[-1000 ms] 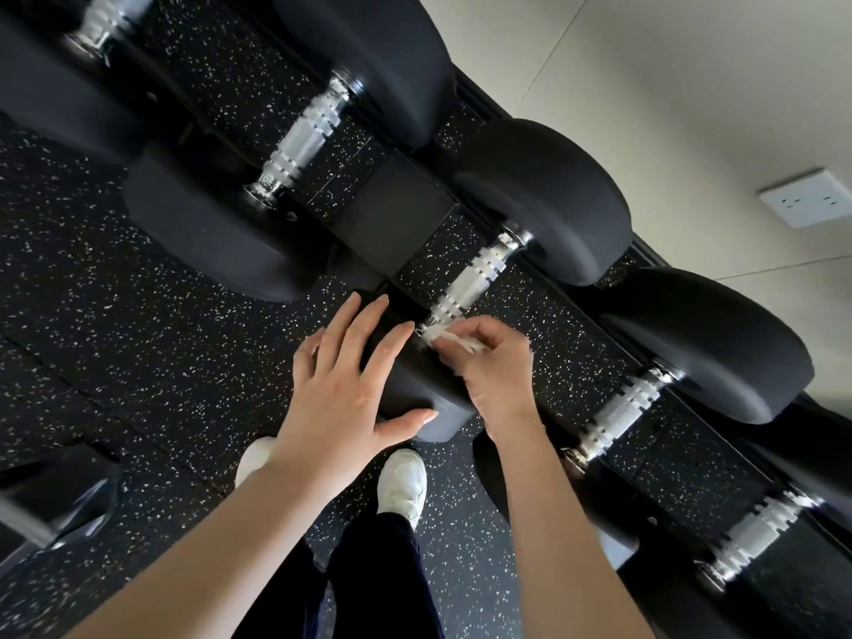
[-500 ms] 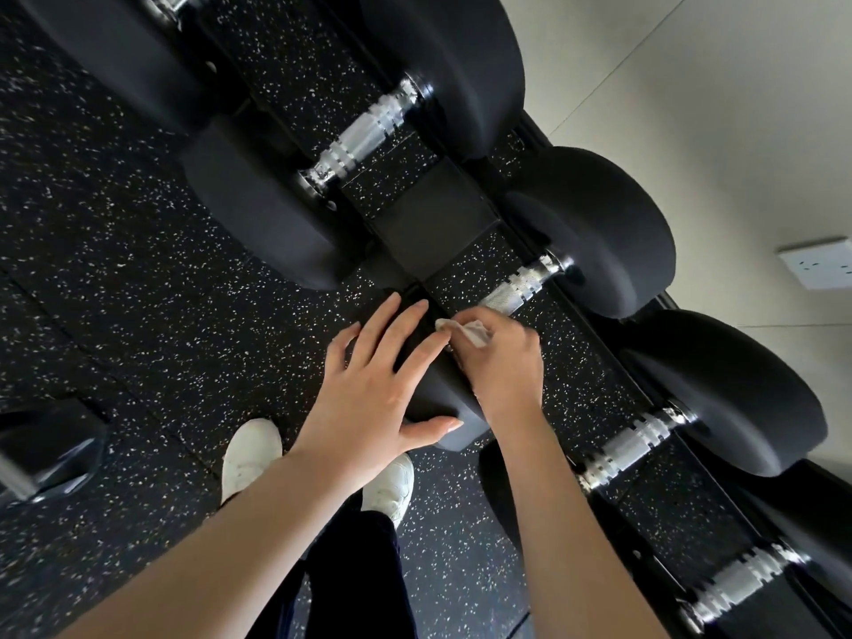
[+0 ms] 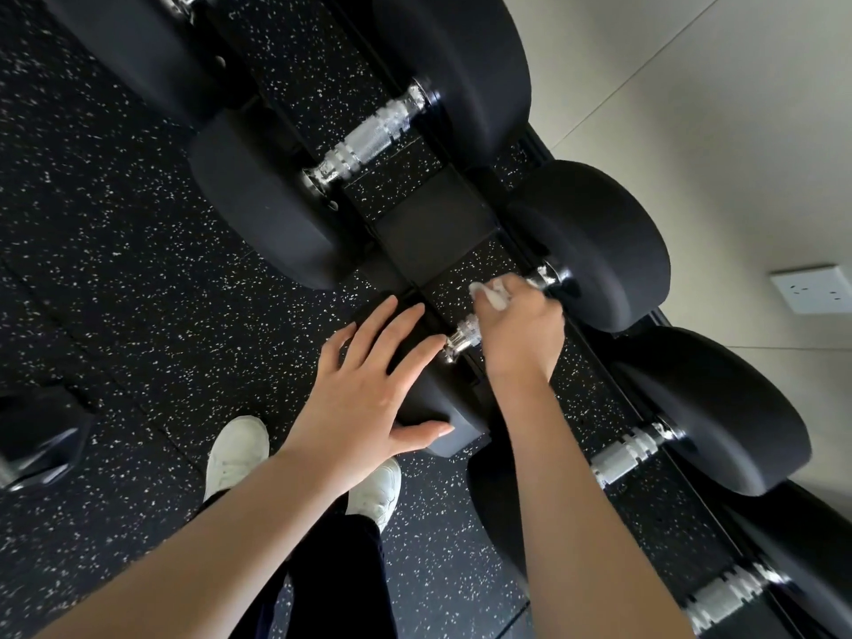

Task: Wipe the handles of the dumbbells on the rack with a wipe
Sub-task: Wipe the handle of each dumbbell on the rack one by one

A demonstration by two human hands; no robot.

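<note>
Several black dumbbells with chrome handles lie in a row on a low rack (image 3: 433, 223). My right hand (image 3: 521, 329) grips a white wipe (image 3: 491, 295) wrapped round the chrome handle (image 3: 463, 336) of the middle dumbbell, near its far head (image 3: 594, 242). The handle's near end shows below my fingers. My left hand (image 3: 369, 389) lies flat with spread fingers on that dumbbell's near head (image 3: 442, 408). Most of the wipe is hidden inside my right fist.
A dumbbell with a bare chrome handle (image 3: 369, 138) lies to the upper left, two more (image 3: 631, 451) to the lower right. Speckled black rubber floor (image 3: 115, 223) spreads left. My white shoes (image 3: 235, 454) stand below. A beige wall with a socket (image 3: 813, 288) is right.
My right hand has slid with the wipe along the handle from its near end toward the far head, uncovering the near end. My left hand stays on the near head.
</note>
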